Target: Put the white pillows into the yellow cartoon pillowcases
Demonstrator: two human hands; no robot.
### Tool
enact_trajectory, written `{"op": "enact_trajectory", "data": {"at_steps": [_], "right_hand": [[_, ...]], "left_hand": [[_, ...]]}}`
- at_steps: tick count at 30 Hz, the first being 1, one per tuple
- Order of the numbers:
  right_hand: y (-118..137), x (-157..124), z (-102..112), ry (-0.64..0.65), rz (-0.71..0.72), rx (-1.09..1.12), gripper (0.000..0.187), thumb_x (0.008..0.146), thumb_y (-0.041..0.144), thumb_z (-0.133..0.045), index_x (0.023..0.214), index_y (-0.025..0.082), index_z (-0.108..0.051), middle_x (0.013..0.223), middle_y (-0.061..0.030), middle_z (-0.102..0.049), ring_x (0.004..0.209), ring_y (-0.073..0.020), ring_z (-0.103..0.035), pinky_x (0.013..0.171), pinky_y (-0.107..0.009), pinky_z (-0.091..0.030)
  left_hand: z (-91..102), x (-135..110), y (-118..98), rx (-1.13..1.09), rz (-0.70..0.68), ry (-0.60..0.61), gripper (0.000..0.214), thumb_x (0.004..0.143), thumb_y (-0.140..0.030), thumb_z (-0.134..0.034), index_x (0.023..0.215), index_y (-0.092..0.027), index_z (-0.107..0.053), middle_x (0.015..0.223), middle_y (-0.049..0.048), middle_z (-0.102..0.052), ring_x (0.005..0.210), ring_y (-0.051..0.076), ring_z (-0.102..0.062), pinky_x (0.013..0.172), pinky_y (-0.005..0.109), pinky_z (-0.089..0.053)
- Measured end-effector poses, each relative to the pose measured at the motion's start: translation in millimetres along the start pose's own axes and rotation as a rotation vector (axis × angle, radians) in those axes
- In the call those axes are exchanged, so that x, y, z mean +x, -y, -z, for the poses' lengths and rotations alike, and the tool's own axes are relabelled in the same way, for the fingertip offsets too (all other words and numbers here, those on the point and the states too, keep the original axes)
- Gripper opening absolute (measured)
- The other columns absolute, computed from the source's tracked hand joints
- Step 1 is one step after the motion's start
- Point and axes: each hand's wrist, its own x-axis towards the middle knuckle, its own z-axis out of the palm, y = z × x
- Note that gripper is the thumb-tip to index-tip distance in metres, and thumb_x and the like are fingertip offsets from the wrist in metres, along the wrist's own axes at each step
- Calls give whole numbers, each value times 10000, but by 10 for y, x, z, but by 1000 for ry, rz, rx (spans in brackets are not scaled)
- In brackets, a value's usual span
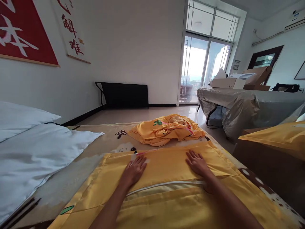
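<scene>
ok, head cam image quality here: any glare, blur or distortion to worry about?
Head view: glass door blown out white, backlighting the room. Head view: wide-angle bend at the edges, walls lean. Head view: left hand and right hand sharp on the yellow cover, soft shadows, no motion blur.

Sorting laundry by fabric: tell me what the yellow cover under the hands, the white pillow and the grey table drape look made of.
Yellow cover: thin satin-like cloth, likely polyester; soft sheen, fine creases.
White pillow: smooth, faintly glossy fabric, perhaps cotton sateen or synthetic; soft highlights.
Grey table drape: shiny plastic-like or coated sheet; stiff folds, silvery glare.
</scene>
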Motion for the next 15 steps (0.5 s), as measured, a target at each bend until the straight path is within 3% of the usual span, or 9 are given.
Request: {"op": "enact_trajectory", "data": {"at_steps": [5, 9, 12, 15], "right_hand": [[-618, -165, 157, 8, -72, -142, 602, 936, 511, -228, 1469, 233, -264, 1553, -53, -182, 1427, -202, -142, 1133, -425, -76], [-957, -227, 193, 14, -116, -206, 607, 929, 535, -209, 1475, 270, -236, 1556, -33, -170, 1426, -196, -153, 1129, -420, -143], [-1115, -224, 148, 7, -127, -203, 613, 926, 526, -203, 1478, 263, -228, 1557, -33, -160, 1426, -189, -149, 1130, -416, -157], [-1202, -184, 68, -9, -103, -181, 626, 915, 531, -214, 1476, 254, -240, 1556, -35, -156, 1427, -183, -142, 1130, -415, -167]], "left_hand": [[203, -389, 700, -120, 154, -105, 550, 844, -412, -389, 1341, -201, -493, 1477, 71, -373, 1395, 243, -263, 1142, 472, -126], [377, -672, 1158, -325, 270, -218, 535, 727, -405, -528, 1180, -137, -625, 1400, 123, -478, 1367, 268, -323, 1158, 426, -122], [525, -757, 1374, -547, 350, -304, 442, 642, -415, -605, 991, -155, -688, 1249, 133, -619, 1257, 280, -480, 1122, 385, -265], [719, -854, 1550, -796, 466, -450, 490, 726, -525, -493, 1008, -151, -639, 1142, 161, -668, 1109, 261, -603, 992, 377, -451]]}}
